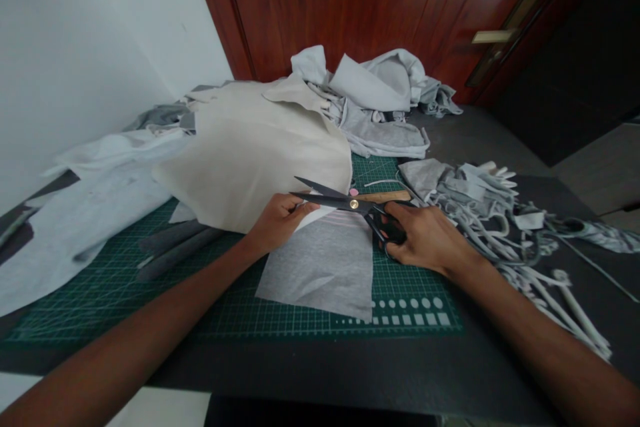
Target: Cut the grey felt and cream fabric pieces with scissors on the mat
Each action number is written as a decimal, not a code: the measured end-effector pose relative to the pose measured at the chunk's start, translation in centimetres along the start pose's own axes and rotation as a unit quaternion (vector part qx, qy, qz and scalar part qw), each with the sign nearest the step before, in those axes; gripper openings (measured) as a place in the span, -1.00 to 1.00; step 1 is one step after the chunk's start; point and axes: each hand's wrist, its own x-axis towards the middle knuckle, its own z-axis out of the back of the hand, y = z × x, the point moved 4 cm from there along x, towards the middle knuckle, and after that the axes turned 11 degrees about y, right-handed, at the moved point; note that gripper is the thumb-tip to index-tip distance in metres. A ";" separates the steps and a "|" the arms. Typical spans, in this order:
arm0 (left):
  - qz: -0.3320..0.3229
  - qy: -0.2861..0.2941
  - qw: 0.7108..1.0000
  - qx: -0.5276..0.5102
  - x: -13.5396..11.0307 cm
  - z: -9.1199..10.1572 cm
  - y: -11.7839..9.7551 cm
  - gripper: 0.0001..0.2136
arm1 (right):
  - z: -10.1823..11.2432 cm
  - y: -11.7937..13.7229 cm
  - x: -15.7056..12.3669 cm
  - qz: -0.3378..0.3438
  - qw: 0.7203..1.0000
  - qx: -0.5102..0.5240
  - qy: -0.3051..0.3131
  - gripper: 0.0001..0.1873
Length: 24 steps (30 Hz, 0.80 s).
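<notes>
My right hand [425,238] grips the black handles of a pair of long-bladed tailor's scissors [353,203], whose dark blades point left and stand slightly apart. My left hand [277,223] pinches the upper edge of a flat piece of grey fabric [315,270], just below the blade tips. That fabric lies on a green cutting mat [100,300]. Behind my left hand, a large cream fabric sheet [245,160] rises in a bulky fold. A wooden strip [385,197] lies behind the scissors, partly hidden by them.
A heap of grey fabric strips [485,213] spreads to the right of the mat. Crumpled grey garments [375,103] lie at the back, white fabric [85,227] at the left, and dark rolled pieces [175,247] on the mat. A brown door [320,7] stands behind the table.
</notes>
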 end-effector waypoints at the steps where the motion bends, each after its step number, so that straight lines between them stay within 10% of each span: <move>1: -0.001 0.006 1.000 -0.002 0.0 0.0 0.0 -0.61 | 0.1 0.1 0.0 -0.002 1.000 0.004 0.005 -0.74; 24: -0.004 -0.026 1.000 0.005 -0.1 0.6 0.4 -0.65 | 0.1 0.8 0.0 -0.009 1.000 0.006 -0.016 -0.75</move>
